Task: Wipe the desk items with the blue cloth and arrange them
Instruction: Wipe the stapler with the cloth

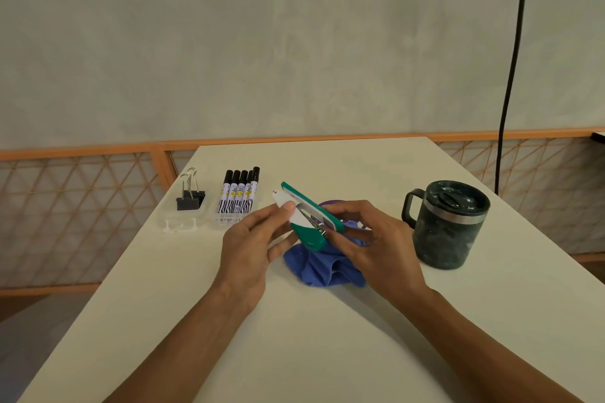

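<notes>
The stapler [307, 216], held above the table [294, 337], is clamped in the left hand's [248, 239] grip. The blue cloth [324, 267], bunched in the right hand's [370, 239] grip beneath, should be drawn along each face.

Five markers [239, 195], one stapler [311, 234], one cloth [322, 267], one mug [448, 232].

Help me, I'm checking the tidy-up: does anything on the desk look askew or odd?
Only slightly. The rightmost marker sits further back than its four neighbours, breaking the row. The stapler gapes open, but the left hand is holding it that way.
</notes>
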